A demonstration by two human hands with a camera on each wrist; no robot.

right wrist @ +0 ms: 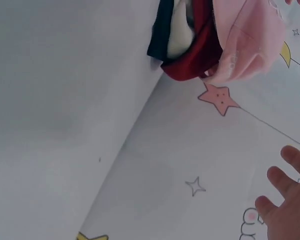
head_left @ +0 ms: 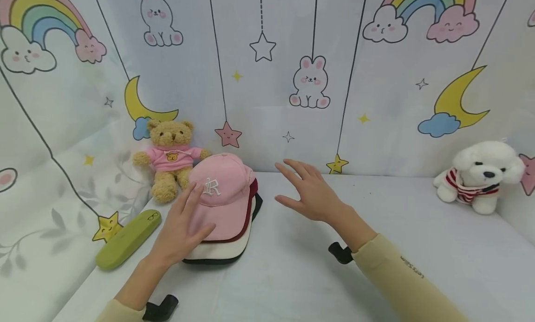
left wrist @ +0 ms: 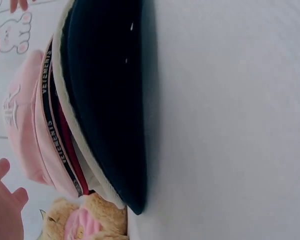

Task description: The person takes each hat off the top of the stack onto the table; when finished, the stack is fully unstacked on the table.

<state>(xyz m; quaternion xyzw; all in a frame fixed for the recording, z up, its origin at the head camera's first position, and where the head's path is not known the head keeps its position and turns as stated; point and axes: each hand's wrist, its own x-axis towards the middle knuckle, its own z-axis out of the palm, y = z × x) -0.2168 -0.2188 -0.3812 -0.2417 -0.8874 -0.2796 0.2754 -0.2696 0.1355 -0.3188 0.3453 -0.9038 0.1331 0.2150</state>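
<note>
A pink baseball cap [head_left: 227, 217] with a white letter on its front tops a stack of several caps. Under it lie a dark red cap [right wrist: 202, 55], a cream cap [head_left: 227, 248] and, lowest, a dark cap [left wrist: 105, 100], all nested with brims facing the near side. My left hand [head_left: 177, 231] overlaps the pink cap's left side in the head view, fingers spread and extended, gripping nothing. To the right of the stack, my right hand [head_left: 311, 192] hovers over the table, its fingers spread too, apart from the caps and holding nothing.
Behind the stack at left sits a teddy bear [head_left: 171, 159] in a pink hoodie. A green glasses case [head_left: 127, 241] lies at the table's left edge. A white plush dog [head_left: 480, 173] is at far right. A printed cloth [head_left: 267, 104] hangs behind the white table [head_left: 292, 275].
</note>
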